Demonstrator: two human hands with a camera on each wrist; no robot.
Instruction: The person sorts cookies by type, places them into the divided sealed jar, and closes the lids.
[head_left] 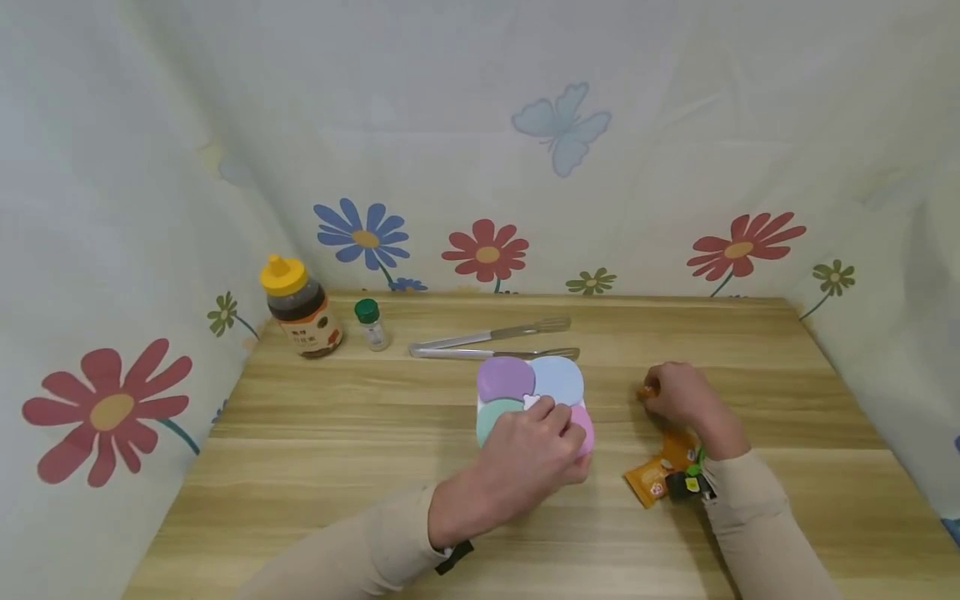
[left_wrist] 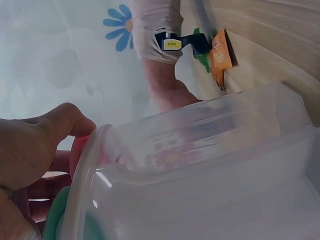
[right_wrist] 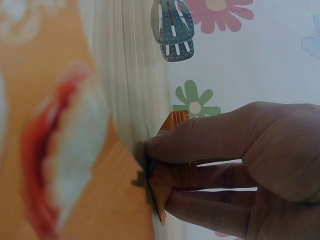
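Pastel four-coloured lid, orange packet

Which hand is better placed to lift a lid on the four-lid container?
Left. The left hand already rests on the container by its pink lid; the right hand is busy pinching an orange packet.

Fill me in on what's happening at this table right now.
A person works at a wooden table. The left hand grips a clear container with four pastel lids, fingers on its pink lid. The right hand pinches a small orange packet against the tabletop; another orange packet lies under that forearm. At the back are metal tongs, a honey bottle and a small green-capped bottle.
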